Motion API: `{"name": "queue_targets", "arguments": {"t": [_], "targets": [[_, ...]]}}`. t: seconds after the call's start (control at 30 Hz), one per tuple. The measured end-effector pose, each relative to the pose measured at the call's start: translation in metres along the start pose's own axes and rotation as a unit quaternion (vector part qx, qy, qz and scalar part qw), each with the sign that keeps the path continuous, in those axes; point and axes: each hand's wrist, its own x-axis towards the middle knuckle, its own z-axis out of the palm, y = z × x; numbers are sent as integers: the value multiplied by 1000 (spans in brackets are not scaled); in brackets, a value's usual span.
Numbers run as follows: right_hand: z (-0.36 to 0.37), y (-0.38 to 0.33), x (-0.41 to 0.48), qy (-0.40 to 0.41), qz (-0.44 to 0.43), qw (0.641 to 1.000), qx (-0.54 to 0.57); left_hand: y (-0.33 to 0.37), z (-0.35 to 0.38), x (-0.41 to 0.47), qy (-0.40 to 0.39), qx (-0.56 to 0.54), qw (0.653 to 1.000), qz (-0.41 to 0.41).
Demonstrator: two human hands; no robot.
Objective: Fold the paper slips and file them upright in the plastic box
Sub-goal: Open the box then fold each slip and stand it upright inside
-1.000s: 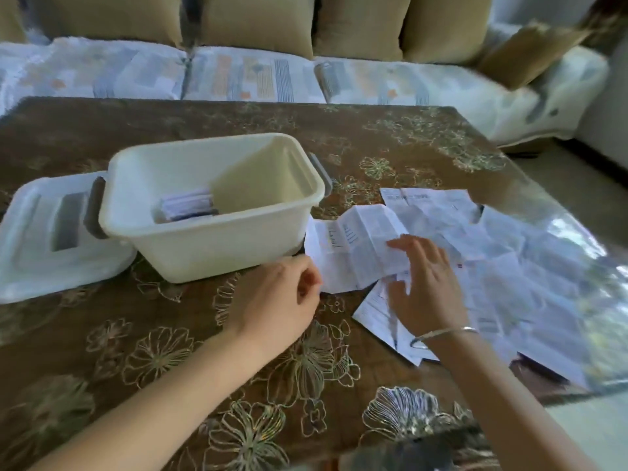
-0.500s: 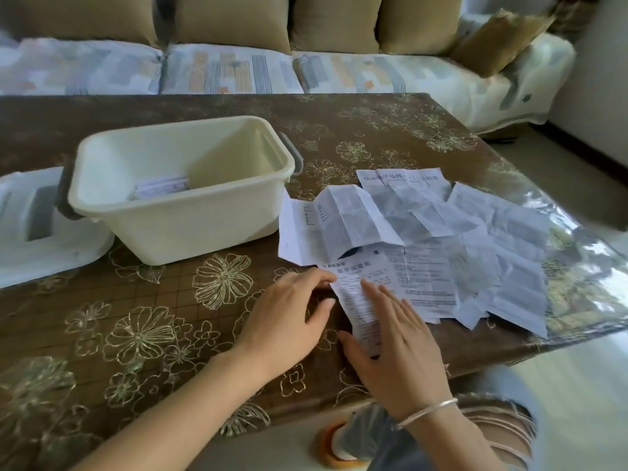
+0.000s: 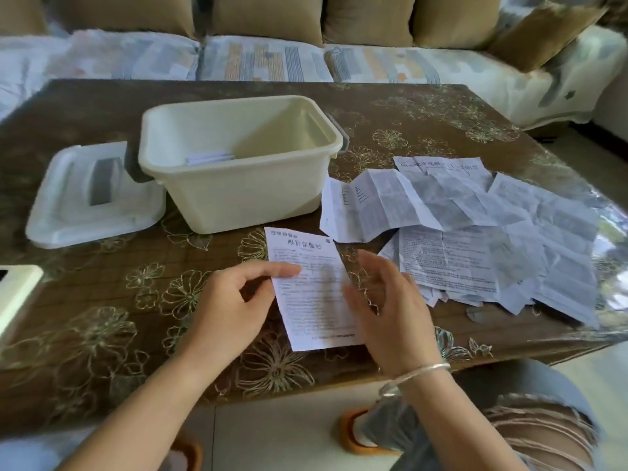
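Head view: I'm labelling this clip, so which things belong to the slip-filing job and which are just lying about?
Job: printed slip pinched by left hand; loose slips pile; plastic box; folded slips inside it.
Lying about: box lid; white object at left edge; sofa cushions.

Box [image 3: 244, 198] open on top, mostly free inside. Lid [image 3: 68, 215] blocks its left; slip pile [image 3: 475, 260] covers counter [image 3: 102, 300] right.

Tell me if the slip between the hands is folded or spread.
Spread: the slip lies open on the table, its printed face up with no part doubled over; the left hand pinches its left edge.
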Motion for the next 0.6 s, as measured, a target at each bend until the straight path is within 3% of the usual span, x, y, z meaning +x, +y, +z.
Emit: {"name": "queue_targets", "arguments": {"t": [0.07, 0.13, 0.2, 0.43, 0.53, 0.6], "targets": [[-4, -6, 17, -50, 64, 995, 54, 1, -11, 1, 7, 10, 1000, 14], [-4, -18, 30, -109, 106, 964, 220, 5, -22, 3, 8, 21, 999, 48], [-4, -27, 38, -111, 86, 948, 284, 11, -33, 5, 13, 40, 995, 86], [3, -37, 24, -57, -59, 946, 313, 18, -41, -11, 85, -50, 988, 115], [9, -27, 14, -55, -71, 962, 259, 2, -36, -22, 66, 33, 990, 123], [18, -14, 14, -61, -68, 983, 156, -12, -32, -26, 53, 84, 991, 94]]}}
